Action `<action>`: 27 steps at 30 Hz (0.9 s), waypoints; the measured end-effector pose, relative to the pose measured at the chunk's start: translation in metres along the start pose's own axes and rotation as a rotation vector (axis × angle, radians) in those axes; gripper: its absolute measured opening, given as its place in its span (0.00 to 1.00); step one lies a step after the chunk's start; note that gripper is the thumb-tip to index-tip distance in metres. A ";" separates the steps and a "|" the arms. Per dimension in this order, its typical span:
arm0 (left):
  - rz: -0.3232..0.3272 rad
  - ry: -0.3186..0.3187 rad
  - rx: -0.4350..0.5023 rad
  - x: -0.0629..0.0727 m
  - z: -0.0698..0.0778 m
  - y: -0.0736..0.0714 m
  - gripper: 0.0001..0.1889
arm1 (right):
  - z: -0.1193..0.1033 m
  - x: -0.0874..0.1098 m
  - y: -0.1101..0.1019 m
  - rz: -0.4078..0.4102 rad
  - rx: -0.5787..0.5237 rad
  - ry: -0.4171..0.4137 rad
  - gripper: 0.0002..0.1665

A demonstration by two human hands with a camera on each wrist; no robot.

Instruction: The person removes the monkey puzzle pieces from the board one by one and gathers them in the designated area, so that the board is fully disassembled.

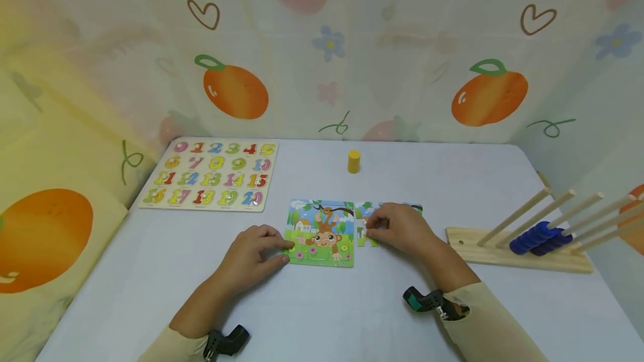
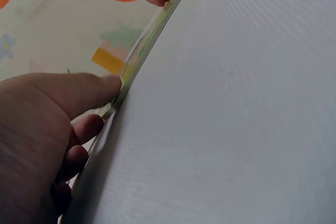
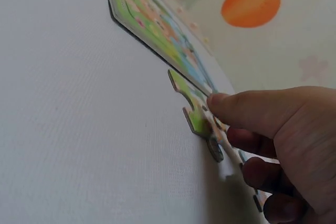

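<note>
A square monkey jigsaw puzzle (image 1: 320, 233) in a shallow tray lies flat on the table in the head view. My left hand (image 1: 254, 256) rests at its left edge, with the index fingertip and thumb against the border. Right of the tray lies a cluster of loose jigsaw pieces (image 1: 366, 211), partly covered by my right hand (image 1: 402, 228). The thumb and index finger of that hand pinch a puzzle piece near the tray's right edge. In the right wrist view, green-edged pieces (image 3: 197, 119) with knobs and notches lie under the thumb (image 3: 226, 106).
A number board (image 1: 208, 175) with colourful digits lies at the back left. A yellow cylinder (image 1: 354, 161) stands behind the puzzle. To the right is a wooden peg stand (image 1: 468, 244) with upright sticks and blue rings (image 1: 533, 237). A printed curtain (image 1: 352, 71) hangs behind the table.
</note>
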State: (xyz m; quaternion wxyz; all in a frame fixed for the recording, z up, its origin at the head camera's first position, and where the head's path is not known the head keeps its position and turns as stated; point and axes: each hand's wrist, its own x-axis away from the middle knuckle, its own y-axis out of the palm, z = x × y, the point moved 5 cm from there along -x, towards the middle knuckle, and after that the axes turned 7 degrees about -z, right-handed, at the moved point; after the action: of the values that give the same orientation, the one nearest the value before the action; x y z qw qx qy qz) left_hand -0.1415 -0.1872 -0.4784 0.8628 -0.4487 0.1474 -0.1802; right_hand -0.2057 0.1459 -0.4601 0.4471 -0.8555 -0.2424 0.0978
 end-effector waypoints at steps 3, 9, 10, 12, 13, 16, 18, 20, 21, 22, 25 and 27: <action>-0.004 -0.020 0.024 -0.002 0.000 0.001 0.14 | -0.004 -0.002 0.000 0.002 -0.035 -0.014 0.06; 0.003 0.028 0.099 -0.006 0.006 0.006 0.13 | -0.016 -0.010 0.001 -0.021 -0.101 -0.070 0.06; 0.003 0.041 0.108 -0.007 0.008 0.006 0.13 | -0.018 -0.012 0.001 -0.031 -0.112 -0.084 0.07; -0.002 0.055 0.113 -0.010 0.012 0.009 0.12 | -0.021 -0.016 0.002 -0.054 -0.140 -0.106 0.07; -0.007 0.064 0.108 -0.012 0.015 0.010 0.11 | -0.023 -0.019 0.002 -0.068 -0.158 -0.116 0.08; -0.008 0.111 0.088 -0.018 0.023 0.014 0.10 | -0.026 -0.027 0.006 -0.111 -0.204 -0.136 0.10; -0.002 0.149 0.078 -0.021 0.028 0.016 0.10 | -0.029 -0.032 0.009 -0.138 -0.221 -0.150 0.11; -0.002 0.176 0.076 -0.025 0.032 0.018 0.10 | -0.034 -0.038 0.011 -0.159 -0.219 -0.164 0.12; -0.005 0.183 0.077 -0.026 0.034 0.019 0.10 | -0.036 -0.040 0.012 -0.167 -0.218 -0.172 0.13; -0.009 0.186 0.076 -0.027 0.035 0.020 0.10 | -0.040 -0.042 0.013 -0.174 -0.216 -0.180 0.13; -0.024 0.184 0.063 -0.030 0.038 0.023 0.11 | -0.049 -0.049 0.015 -0.179 -0.210 -0.215 0.14; -0.028 0.175 0.050 -0.030 0.038 0.024 0.11 | -0.054 -0.053 0.018 -0.181 -0.215 -0.242 0.15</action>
State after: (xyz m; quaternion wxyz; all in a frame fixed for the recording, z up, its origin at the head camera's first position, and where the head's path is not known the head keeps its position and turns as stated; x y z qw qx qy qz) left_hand -0.1481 -0.1340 -0.4741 0.8549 -0.4118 0.2114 -0.2341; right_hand -0.2248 0.0714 -0.4462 0.3277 -0.8549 -0.3796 0.1331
